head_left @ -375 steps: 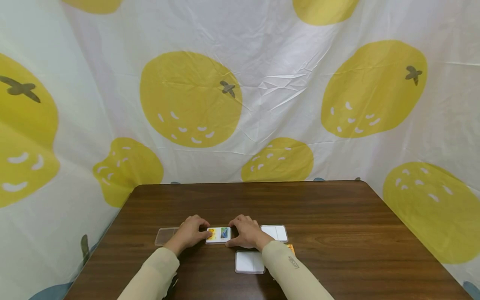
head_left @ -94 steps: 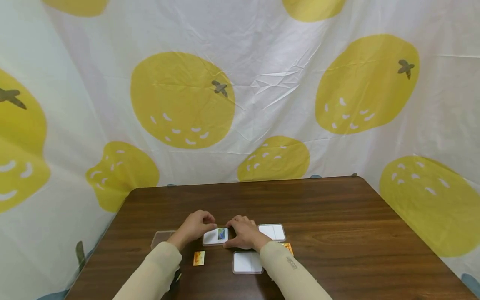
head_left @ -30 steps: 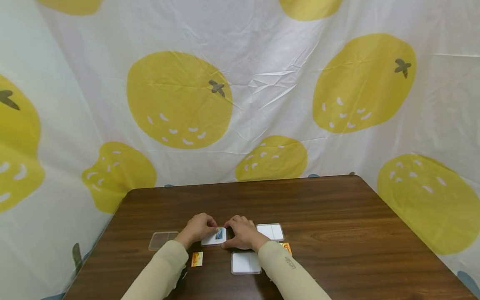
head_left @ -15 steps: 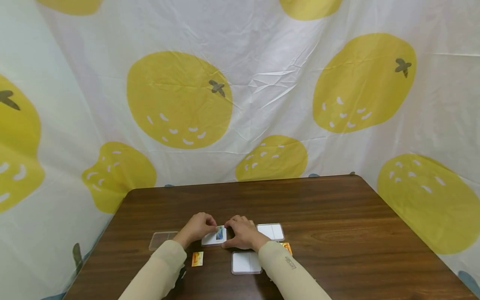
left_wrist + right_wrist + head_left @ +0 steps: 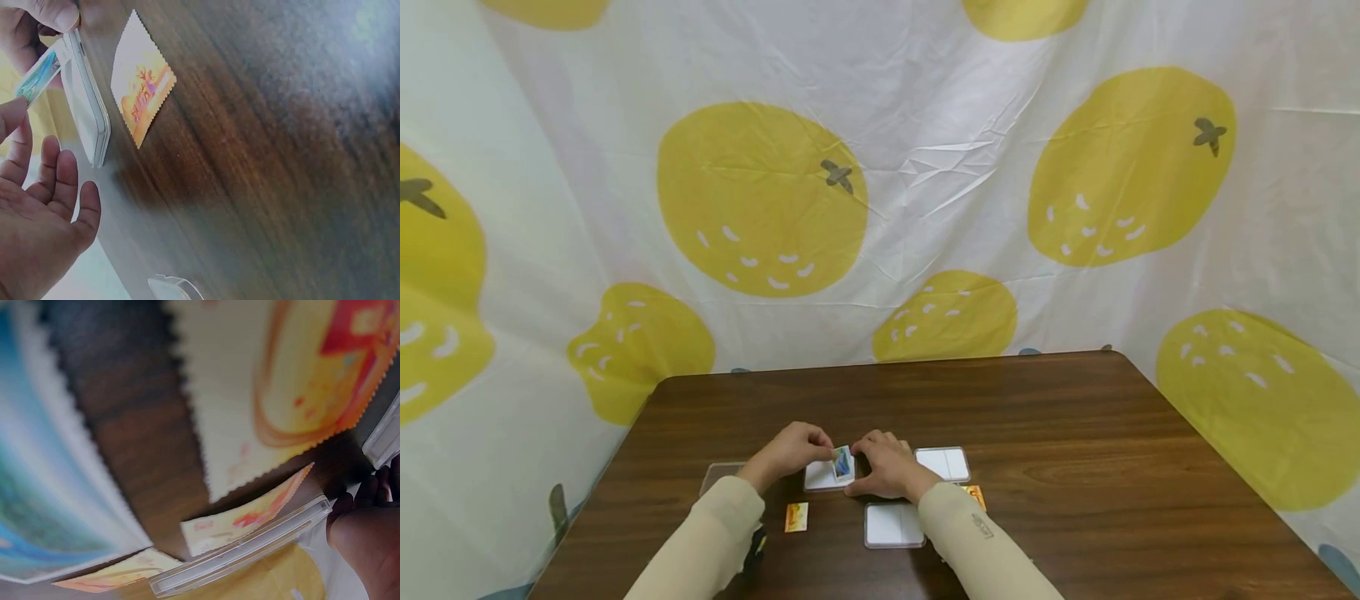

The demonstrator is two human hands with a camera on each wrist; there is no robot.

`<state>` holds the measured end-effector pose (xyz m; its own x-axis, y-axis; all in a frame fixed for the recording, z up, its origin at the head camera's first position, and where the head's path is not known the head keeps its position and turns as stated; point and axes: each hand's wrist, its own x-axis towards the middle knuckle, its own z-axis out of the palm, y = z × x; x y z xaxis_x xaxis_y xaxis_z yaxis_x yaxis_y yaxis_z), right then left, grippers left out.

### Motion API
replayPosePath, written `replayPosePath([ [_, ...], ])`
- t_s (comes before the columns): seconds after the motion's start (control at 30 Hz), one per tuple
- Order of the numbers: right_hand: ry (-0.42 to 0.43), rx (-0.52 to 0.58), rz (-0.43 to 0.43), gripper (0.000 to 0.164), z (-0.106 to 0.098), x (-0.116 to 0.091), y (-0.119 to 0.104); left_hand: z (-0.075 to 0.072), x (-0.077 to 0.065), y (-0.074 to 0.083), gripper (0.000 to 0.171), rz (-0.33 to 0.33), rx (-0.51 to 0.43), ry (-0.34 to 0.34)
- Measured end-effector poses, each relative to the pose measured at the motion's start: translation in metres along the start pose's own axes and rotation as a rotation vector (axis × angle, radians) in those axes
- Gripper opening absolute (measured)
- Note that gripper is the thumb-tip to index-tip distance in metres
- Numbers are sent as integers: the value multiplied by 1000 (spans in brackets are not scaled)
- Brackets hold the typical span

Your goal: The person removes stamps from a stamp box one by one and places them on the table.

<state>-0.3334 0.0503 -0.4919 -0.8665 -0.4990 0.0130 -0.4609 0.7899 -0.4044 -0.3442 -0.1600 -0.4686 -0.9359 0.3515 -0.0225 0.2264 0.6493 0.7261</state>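
Note:
My left hand (image 5: 786, 454) pinches a small blue stamp (image 5: 842, 462) and holds it tilted up on edge over a white case (image 5: 818, 477). In the left wrist view the thumb (image 5: 53, 9) presses the blue stamp (image 5: 37, 78) at the white case's (image 5: 87, 115) end. My right hand (image 5: 883, 468) holds the case's right end, fingers curled round it. An orange stamp (image 5: 796, 517) lies flat on the table near my left forearm, and it also shows in the left wrist view as the orange stamp (image 5: 142, 94).
On the dark wooden table (image 5: 1075, 433) lie a second white case (image 5: 942, 463), a third (image 5: 893, 525) and a clear lid (image 5: 718, 477). Another orange stamp (image 5: 976, 496) peeks from under my right sleeve. More stamps (image 5: 294, 381) fill the right wrist view. A lemon-print cloth (image 5: 880, 208) hangs behind.
The orange stamp has left the case and lies on the table. In the last second the blue stamp has tipped up from lying flat to standing on edge.

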Motion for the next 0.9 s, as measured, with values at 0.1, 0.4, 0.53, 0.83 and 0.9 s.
replayPosePath([
  [0.1,1,0,0,60,0,0,0,-1,0,-2,9,-12,-3,-3],
  [0.4,4,-1,0,57,0,1,0,-6,0,-3,9,-71,-44,-7],
  [0.53,3,1,-3,57,0,1,0,-8,-2,-2,9,-70,-39,-14],
  [0.83,11,0,-10,58,0,0,0,-16,-8,0,10,-36,-50,-33],
  [0.9,9,-2,-8,59,0,0,0,-17,-9,-2,10,-30,-51,-33],
])
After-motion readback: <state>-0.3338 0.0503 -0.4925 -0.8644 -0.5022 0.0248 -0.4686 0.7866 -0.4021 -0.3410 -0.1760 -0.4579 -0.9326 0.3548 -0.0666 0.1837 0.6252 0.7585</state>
